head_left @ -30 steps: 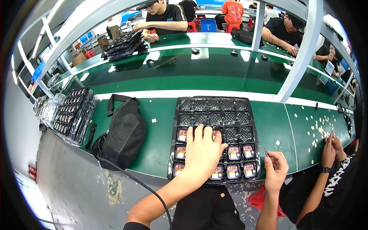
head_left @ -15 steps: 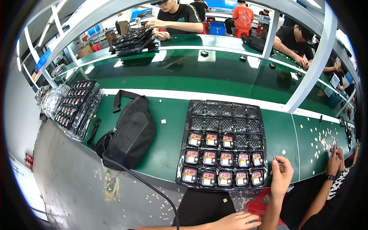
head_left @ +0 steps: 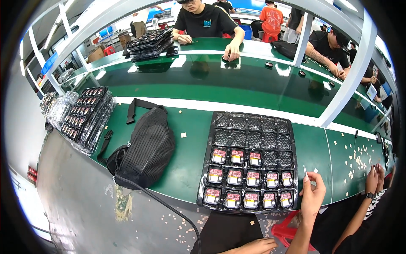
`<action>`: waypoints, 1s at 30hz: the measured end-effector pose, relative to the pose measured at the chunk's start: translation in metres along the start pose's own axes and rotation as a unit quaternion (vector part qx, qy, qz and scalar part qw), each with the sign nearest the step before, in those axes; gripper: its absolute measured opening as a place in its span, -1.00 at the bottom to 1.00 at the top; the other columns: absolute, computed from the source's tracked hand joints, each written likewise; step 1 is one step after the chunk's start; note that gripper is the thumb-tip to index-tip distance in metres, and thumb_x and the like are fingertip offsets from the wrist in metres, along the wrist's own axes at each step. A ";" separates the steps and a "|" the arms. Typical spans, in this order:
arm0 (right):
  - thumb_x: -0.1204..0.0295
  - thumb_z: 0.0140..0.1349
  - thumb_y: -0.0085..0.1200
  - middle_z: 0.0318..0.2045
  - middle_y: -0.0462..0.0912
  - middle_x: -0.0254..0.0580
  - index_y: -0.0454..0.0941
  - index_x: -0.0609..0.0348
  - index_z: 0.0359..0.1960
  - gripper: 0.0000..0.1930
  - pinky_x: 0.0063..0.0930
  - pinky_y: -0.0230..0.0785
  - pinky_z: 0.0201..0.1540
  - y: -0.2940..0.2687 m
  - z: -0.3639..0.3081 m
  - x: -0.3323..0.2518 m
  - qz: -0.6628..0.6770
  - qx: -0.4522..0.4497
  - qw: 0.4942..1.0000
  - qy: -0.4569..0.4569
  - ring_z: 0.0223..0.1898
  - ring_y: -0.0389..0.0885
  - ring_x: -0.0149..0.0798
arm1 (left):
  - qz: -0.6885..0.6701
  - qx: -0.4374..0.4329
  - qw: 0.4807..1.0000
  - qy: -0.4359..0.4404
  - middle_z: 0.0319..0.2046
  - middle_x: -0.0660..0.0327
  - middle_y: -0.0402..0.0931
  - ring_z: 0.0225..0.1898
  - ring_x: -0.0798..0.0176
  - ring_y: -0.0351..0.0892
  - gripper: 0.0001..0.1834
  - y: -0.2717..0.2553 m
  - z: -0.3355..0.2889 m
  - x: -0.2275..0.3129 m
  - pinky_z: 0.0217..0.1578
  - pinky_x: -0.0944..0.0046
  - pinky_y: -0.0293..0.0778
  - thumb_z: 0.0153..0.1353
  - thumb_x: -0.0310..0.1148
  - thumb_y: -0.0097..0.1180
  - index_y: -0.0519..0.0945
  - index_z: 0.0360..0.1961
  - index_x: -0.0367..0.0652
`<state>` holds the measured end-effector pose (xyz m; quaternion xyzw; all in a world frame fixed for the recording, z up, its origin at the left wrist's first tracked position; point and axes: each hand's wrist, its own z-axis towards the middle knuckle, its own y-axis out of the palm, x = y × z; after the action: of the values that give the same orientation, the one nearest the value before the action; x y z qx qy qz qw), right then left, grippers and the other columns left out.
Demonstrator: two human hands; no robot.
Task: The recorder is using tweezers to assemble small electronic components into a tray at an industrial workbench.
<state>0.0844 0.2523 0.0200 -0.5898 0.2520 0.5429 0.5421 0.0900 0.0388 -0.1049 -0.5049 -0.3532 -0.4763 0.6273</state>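
1. A pair of slim metal tweezers [head_left: 305, 171] is pinched between the thumb and fingers of the right hand [head_left: 313, 194], at the lower right of the frame; the tips are pointed upward.
2. The right hand is held just beside the right edge of a black pocketed tray [head_left: 246, 137], right of the frame's centre.
3. In the tray, red-and-white pieces [head_left: 253, 178] are seated: the two lowest rows are filled, as are the three left pockets of the middle row.
4. The left hand [head_left: 260, 246] is seen at the bottom edge, below the tray and near the right forearm; whether anything is gripped by it cannot be told.
5. The tray is laid on a green bench [head_left: 186, 169], with a black mesh bag [head_left: 148, 144] placed to its left.
6. Filled trays [head_left: 84, 116] are stacked at the far left.
7. Small beige squares [head_left: 359, 158] are scattered at the right of the frame.
8. At the upper centre, a small dark piece is touched by a co-worker's hand [head_left: 231, 51].
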 end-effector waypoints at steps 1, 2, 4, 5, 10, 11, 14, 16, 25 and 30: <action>0.53 0.41 0.13 -0.31 0.60 -0.25 0.58 0.38 -0.08 -0.84 -0.68 0.27 -0.59 0.000 -0.001 0.001 -0.002 -0.001 1.000 0.000 -0.60 0.45 -0.59 | -0.002 0.001 1.000 0.000 -0.11 -0.04 0.57 -0.03 -0.16 0.59 -0.76 -0.001 0.002 0.002 -0.03 -0.03 0.55 0.28 -0.37 0.15 0.63 -0.08 -0.26; 0.54 0.41 0.13 -0.31 0.59 -0.26 0.58 0.38 -0.08 -0.85 -0.68 0.27 -0.59 0.002 -0.003 0.003 -0.001 0.011 1.000 -0.002 -0.60 0.45 -0.59 | -0.012 -0.023 0.999 -0.019 -0.11 -0.04 0.58 -0.04 -0.16 0.59 -0.76 -0.002 0.004 0.003 -0.03 -0.04 0.55 0.29 -0.37 0.15 0.63 -0.09 -0.26; 0.54 0.40 0.13 -0.32 0.59 -0.27 0.58 0.38 -0.08 -0.85 -0.68 0.27 -0.59 0.002 0.000 0.004 0.004 0.019 1.000 -0.009 -0.60 0.45 -0.59 | -0.018 -0.041 0.998 -0.039 -0.11 -0.05 0.58 -0.04 -0.17 0.59 -0.77 -0.005 0.009 0.004 -0.04 -0.04 0.55 0.29 -0.37 0.15 0.63 -0.09 -0.26; 0.54 0.40 0.14 -0.32 0.58 -0.27 0.58 0.38 -0.09 -0.85 -0.67 0.27 -0.59 0.001 0.000 0.004 -0.006 0.015 1.000 -0.005 -0.60 0.45 -0.60 | -0.014 -0.038 0.998 -0.039 -0.12 -0.04 0.58 -0.05 -0.17 0.59 -0.78 -0.006 0.010 0.006 -0.05 -0.05 0.56 0.29 -0.38 0.15 0.63 -0.10 -0.26; 0.55 0.39 0.15 -0.32 0.58 -0.29 0.59 0.37 -0.09 -0.86 -0.66 0.27 -0.59 -0.002 -0.002 0.006 -0.049 0.016 0.998 -0.030 -0.60 0.45 -0.60 | -0.001 0.029 0.999 0.025 -0.17 -0.02 0.57 -0.09 -0.16 0.59 -0.82 -0.009 0.005 0.003 -0.10 -0.07 0.56 0.29 -0.40 0.14 0.62 -0.16 -0.27; 0.55 0.39 0.15 -0.32 0.58 -0.29 0.59 0.37 -0.10 -0.86 -0.66 0.27 -0.59 0.000 -0.002 0.003 -0.039 0.016 0.999 -0.026 -0.60 0.45 -0.60 | -0.021 0.025 0.999 0.018 -0.17 -0.02 0.58 -0.08 -0.17 0.60 -0.81 -0.011 0.006 0.004 -0.09 -0.07 0.56 0.28 -0.40 0.14 0.62 -0.16 -0.28; 0.56 0.38 0.15 -0.34 0.56 -0.30 0.59 0.36 -0.10 -0.87 -0.65 0.26 -0.59 0.003 -0.005 -0.003 -0.033 0.022 0.999 -0.022 -0.61 0.43 -0.60 | -0.053 -0.011 0.998 -0.024 -0.13 -0.05 0.60 -0.05 -0.18 0.61 -0.80 -0.013 0.011 0.011 -0.06 -0.05 0.57 0.27 -0.41 0.15 0.63 -0.14 -0.30; 0.57 0.38 0.15 -0.35 0.55 -0.31 0.59 0.36 -0.12 -0.88 -0.65 0.23 -0.59 0.005 -0.005 0.005 -0.033 0.022 0.998 -0.040 -0.62 0.43 -0.60 | -0.057 -0.043 0.995 -0.071 -0.10 -0.07 0.61 -0.04 -0.19 0.62 -0.79 -0.012 0.013 0.008 -0.04 -0.04 0.58 0.26 -0.42 0.16 0.64 -0.12 -0.30; 0.59 0.37 0.12 -0.33 0.45 -0.41 0.60 0.31 -0.02 -0.81 -0.65 0.08 -0.49 -0.006 -0.006 0.013 -0.129 0.011 0.983 -0.128 -0.49 0.25 -0.63 | -0.108 0.027 0.993 -0.051 -0.13 -0.08 0.61 -0.08 -0.20 0.63 -0.78 -0.014 0.011 0.007 -0.07 -0.06 0.57 0.28 -0.43 0.14 0.66 -0.10 -0.28; 0.55 0.40 0.10 -0.32 0.41 -0.41 0.58 0.34 -0.04 -0.83 -0.63 0.13 -0.43 -0.010 -0.011 0.016 -0.114 -0.003 0.986 -0.125 -0.44 0.28 -0.58 | -0.085 -0.049 0.989 -0.107 -0.09 -0.10 0.62 -0.05 -0.22 0.62 -0.76 -0.015 0.014 0.008 -0.04 -0.04 0.57 0.32 -0.42 0.11 0.65 -0.05 -0.27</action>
<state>0.1016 0.2494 0.0068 -0.5439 0.1119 0.5475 0.6260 0.0781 0.0498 -0.0898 -0.5512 -0.4356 -0.4880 0.5180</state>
